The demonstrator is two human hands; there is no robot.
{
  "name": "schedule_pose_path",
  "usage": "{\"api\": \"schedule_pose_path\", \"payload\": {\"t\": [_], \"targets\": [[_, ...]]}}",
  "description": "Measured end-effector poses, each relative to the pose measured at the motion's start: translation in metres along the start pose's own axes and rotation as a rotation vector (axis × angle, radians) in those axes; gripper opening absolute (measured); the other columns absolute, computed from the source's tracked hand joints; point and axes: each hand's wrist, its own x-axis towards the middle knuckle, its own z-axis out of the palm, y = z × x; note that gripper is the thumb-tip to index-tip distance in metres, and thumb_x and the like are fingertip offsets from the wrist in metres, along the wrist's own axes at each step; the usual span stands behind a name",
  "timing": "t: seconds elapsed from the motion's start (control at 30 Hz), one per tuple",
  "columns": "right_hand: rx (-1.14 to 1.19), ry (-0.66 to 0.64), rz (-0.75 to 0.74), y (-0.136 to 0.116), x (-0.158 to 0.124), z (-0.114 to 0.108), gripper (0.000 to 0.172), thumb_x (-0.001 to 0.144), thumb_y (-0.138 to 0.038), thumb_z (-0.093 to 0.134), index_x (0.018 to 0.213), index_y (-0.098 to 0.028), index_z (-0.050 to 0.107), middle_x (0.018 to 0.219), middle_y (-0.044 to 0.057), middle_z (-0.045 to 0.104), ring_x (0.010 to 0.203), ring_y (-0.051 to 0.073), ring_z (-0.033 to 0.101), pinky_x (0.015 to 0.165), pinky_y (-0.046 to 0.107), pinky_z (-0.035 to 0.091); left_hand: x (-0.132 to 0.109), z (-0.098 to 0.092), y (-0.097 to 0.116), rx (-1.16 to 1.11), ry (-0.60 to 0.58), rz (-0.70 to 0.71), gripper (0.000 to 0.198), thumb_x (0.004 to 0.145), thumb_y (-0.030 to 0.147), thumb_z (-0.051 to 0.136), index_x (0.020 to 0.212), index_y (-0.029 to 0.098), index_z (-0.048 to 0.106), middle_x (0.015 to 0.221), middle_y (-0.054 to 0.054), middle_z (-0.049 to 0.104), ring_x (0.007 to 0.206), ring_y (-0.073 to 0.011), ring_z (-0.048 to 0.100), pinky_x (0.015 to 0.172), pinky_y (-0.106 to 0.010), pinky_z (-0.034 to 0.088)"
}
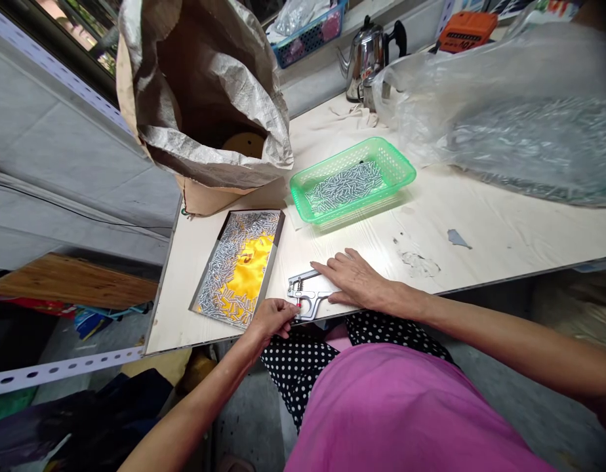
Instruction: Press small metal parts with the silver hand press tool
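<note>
A silver hand-squeeze press [310,298] with a small spring and a red tip lies at the table's front edge. My right hand [355,278] is around its handles, the index finger along the upper lever and the thumb low. At the jaw end, my left hand [276,316] has its fingertips pinched together near the red tip; whatever is between them is too small to make out. Just left of the press is a shallow tray [273,275] with a yellow lining and many small silver metal pieces. Beyond it, a green plastic basket [352,213] holds similar pieces.
A large open paper sack [209,157] stands at the back left of the table. A clear plastic bag [529,131] full of silver pieces covers the back right. Behind are a metal kettle [366,59], an orange box [467,31] and a blue basket [310,39].
</note>
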Motion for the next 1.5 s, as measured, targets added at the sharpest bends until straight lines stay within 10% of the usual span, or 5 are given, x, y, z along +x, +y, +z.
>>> {"api": "schedule_pose_path", "payload": {"t": [0.17,0.37,0.93,1.37,1.5], "targets": [[-0.001,0.070,-0.028,-0.002,-0.001,0.012,0.073,0.084,-0.033,0.069,0.144,-0.012,0.035,0.108,0.012,0.064,0.100,0.028,0.054,0.091,0.042,0.032,-0.012,0.009,0.010,0.511,0.413,0.566,0.019,0.091,0.033,0.057,0.096,0.018,0.068,0.098,-0.008,0.065,0.091,-0.0214,0.062,0.079,-0.034,0.051],[0.023,0.151,-0.031,0.003,-0.006,0.020,0.082,0.084,-0.036,0.067,0.149,-0.012,0.023,0.109,0.014,0.065,0.100,0.029,0.055,0.091,0.045,0.034,0.019,0.017,0.037,0.762,0.238,0.975,0.061,0.083,0.037,0.069,0.135,0.018,0.044,0.133,-0.013,0.053,0.120,-0.0285,0.048,0.100,-0.045,0.044],[-0.015,0.033,0.067,0.018,-0.005,0.011,0.010,0.087,-0.023,0.066,0.089,-0.013,0.065,0.091,0.009,0.062,0.088,0.022,0.054,0.076,0.033,0.040,0.040,0.022,0.063,0.884,0.184,0.938,0.027,0.092,0.043,0.057,0.097,0.016,0.060,0.097,-0.008,0.060,0.092,-0.0242,0.051,0.080,-0.037,0.045],[0.039,0.062,-0.029,0.034,-0.003,-0.005,0.057,0.082,-0.046,0.070,0.123,-0.009,0.056,0.116,0.016,0.059,0.104,0.028,0.051,0.087,0.038,0.042,0.026,0.047,0.034,0.755,0.476,0.924,0.050,0.092,0.037,0.058,0.133,0.012,0.044,0.131,-0.018,0.054,0.123,-0.0322,0.049,0.101,-0.050,0.043],[0.011,0.061,-0.004,0.038,0.005,-0.001,0.031,0.097,-0.033,0.051,0.116,-0.011,0.061,0.107,0.013,0.063,0.099,0.025,0.054,0.084,0.035,0.040,0.013,0.075,0.013,0.641,0.464,1.047,0.050,0.096,0.034,0.051,0.141,0.017,0.038,0.147,-0.018,0.044,0.143,-0.0329,0.031,0.111,-0.055,0.036]]}}
